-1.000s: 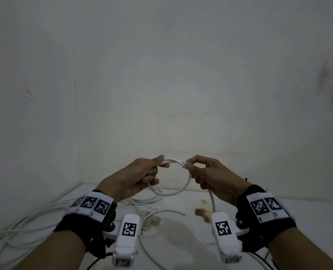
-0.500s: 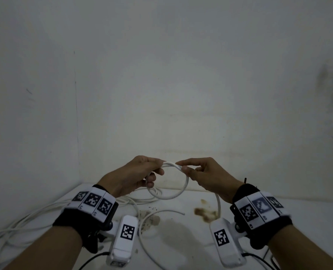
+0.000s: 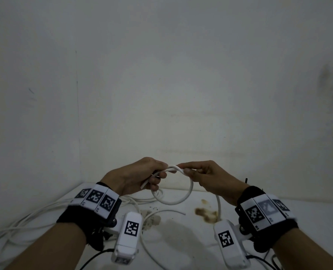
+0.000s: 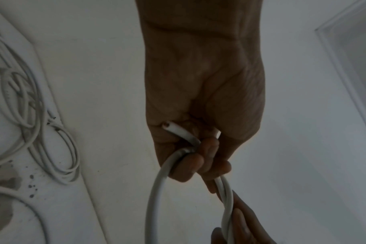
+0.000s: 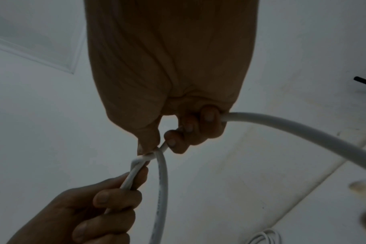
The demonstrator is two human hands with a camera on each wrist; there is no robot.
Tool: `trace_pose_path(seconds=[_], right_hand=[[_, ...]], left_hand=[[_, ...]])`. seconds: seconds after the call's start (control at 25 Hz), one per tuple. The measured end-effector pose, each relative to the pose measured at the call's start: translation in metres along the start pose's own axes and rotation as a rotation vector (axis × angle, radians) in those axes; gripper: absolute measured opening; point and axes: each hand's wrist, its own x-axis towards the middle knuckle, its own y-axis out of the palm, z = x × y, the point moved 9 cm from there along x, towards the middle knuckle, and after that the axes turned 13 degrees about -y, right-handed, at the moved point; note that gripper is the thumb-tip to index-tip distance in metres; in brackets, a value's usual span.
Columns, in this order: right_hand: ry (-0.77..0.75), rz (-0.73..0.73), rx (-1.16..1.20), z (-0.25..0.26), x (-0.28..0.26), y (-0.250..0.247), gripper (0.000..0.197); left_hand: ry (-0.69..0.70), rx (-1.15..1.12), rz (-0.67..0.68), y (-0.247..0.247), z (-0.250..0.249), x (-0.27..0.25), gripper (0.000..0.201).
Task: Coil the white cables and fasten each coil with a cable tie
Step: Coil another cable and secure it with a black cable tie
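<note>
Head view shows your hands now closer together than a moment ago, so the white cable (image 3: 183, 199) makes one small loop in the air above the table (image 3: 308, 215). Your left hand (image 3: 134, 176) grips the crossed strands; your right hand (image 3: 206, 176) pinches them just beside, both raised

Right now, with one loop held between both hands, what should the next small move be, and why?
Probably the right hand draws more white cable up into a second loop for the left hand to pinch: only one loop is formed, and slack trails below the right hand.
</note>
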Motion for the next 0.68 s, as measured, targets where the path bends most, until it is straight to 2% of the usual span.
trace_pose_path(seconds=[0.12, 0.2, 0.36, 0.68], right_hand=[[0.024, -0.053, 0.012, -0.001, 0.0, -0.003, 0.02], [0.075, -0.08, 0.019, -0.007, -0.001, -0.007, 0.019], [0.176, -0.074, 0.028, -0.02, -0.011, -0.009, 0.029], [0.162, -0.222, -0.02, -0.018, -0.008, -0.02, 0.04]], left_hand=[[-0.068, 0.006, 0.029, 0.012, 0.004, 0.001, 0.037], [-0.065, 0.026, -0.015, 0.013, 0.007, 0.003, 0.038], [-0.05, 0.08, -0.072, 0.008, 0.016, 0.007, 0.038], [-0.077, -0.113, -0.128, 0.001, 0.025, 0.008, 0.046]])
